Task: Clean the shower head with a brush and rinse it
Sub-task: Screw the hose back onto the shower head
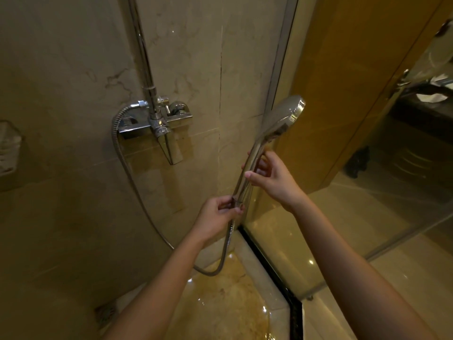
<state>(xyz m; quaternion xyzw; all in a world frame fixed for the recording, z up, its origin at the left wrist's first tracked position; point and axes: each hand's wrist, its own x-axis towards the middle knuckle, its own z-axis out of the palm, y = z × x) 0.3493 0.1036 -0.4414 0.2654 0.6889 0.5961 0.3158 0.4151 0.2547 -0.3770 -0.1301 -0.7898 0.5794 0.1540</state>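
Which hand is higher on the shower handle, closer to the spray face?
The right hand, holding mid-handle just below the shower head. The left hand pinches the handle's bottom end, where the hose joins.

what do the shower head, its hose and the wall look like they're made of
Shower head: shiny chrome finish with mirror-like reflections; solid metal or plated plastic, cannot tell. Hose: seemingly metal, finely ribbed, with bright glints. Wall: beige marble-like tile, veined, glossy, with visible joints.
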